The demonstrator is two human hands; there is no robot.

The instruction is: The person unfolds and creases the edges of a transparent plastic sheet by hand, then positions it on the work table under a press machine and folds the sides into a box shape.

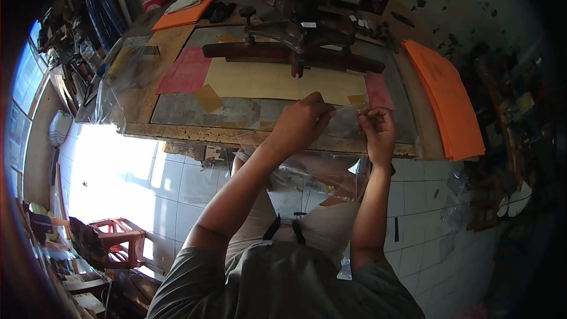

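A clear plastic sheet or bag hangs between my hands, over the front edge of the table and above my lap. My left hand pinches its upper edge with the fingers closed. The fingers of my right hand are also closed on the plastic, at its upper right corner. Beyond my hands lies a long pale yellow sheet with pink pieces at its ends. A dark red metal bar of a machine spans the sheet.
Orange sheets are stacked at the table's right edge. Another orange stack lies at the back left with a cloth on it. Clear plastic drapes over the left corner. A red stool stands on the floor at left.
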